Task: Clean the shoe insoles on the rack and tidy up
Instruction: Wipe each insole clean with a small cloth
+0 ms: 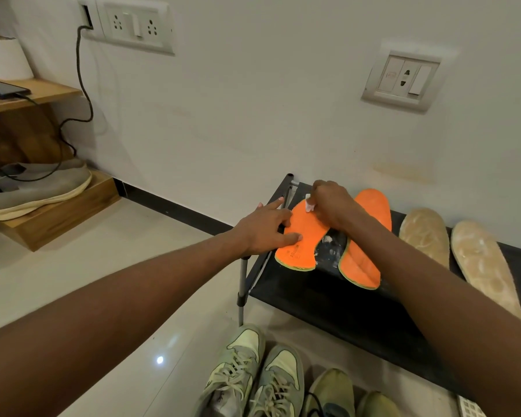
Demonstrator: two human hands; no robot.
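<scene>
Head view: sneakers on the floor nearest, then the black rack. Left hand lies flat, fingers straight, pressing the left orange insole — right hand pinches a small white cloth on its toe. Second orange insole beside; two beige insoles further right.

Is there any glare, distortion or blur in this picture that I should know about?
Head view: a small bright glare spot lies on the glossy floor tiles; the wide-angle lens bends the wall sockets and stretches both forearms; lighting is soft and even, and the orange insole under the left hand looks sharp.
</scene>
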